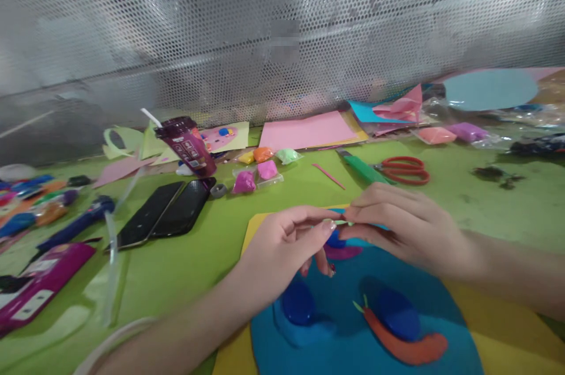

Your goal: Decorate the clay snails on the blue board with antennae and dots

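Above the far part of a blue paper disc (353, 316), my left hand (293, 239) and my right hand (401, 222) meet at the fingertips. Between them is a thin strip of light green clay (342, 222), pinched by both. Yellow paper (498, 310) lies under the disc. On the disc are a dark blue clay oval (299, 302) with a lighter blue curved piece (309, 331), and another dark blue oval (399, 313) beside an orange carrot-like clay shape (404, 339) with green tips. A magenta clay piece (344, 252) shows partly behind my left fingers.
Red-handled scissors (404, 170), a green cutter (362, 168) and bagged clay (245, 181) lie beyond my hands. At left are a dark cup (188, 145) with a straw, a black phone (183, 210) and a magenta case (44, 286). A perforated metal panel (265, 39) stands behind.
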A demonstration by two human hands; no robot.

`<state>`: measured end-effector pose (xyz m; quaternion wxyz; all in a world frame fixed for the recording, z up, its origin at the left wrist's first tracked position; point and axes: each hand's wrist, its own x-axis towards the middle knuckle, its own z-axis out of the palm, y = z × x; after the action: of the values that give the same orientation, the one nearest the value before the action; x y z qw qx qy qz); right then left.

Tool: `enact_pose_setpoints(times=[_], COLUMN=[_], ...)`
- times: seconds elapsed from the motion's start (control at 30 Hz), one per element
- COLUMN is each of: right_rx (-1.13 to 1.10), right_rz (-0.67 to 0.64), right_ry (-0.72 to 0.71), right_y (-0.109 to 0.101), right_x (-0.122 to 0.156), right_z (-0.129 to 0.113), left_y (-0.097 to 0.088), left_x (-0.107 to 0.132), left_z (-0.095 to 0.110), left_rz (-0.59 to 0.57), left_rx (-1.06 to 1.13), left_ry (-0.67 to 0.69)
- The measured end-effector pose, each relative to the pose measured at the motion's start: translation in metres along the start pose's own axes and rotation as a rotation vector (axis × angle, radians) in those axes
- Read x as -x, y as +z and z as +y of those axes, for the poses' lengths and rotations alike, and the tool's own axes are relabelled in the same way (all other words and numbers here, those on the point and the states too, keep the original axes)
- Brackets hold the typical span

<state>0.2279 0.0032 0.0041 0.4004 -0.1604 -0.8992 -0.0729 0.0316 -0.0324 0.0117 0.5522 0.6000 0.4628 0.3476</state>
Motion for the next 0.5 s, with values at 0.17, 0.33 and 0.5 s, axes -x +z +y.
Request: enact_pose_setpoints(times=[0.17, 0.33, 0.5], right_rx=[-0.012, 0.003, 0.036], right_rz=[-0.025, -0.072, -0.058], right_ry=[0.020, -0.001, -0.002], right_y=[-0.0018, -0.0031, -0.0017], right_x=[-0.0009, -0.0016, -0.0006], right_z=[-0.0035, -0.0053, -0.0034], left_y=[0.0001, -0.0004, -0.0007], left_x=[-0.0021, -0.0025, -0.0020], left_z=[0.0027, 0.0040, 0.0034], left_rz=[0.049, 0.070, 0.077], left_rx=[0.044, 0.082, 0.078], left_ry=[-0.014, -0.031, -0.019])
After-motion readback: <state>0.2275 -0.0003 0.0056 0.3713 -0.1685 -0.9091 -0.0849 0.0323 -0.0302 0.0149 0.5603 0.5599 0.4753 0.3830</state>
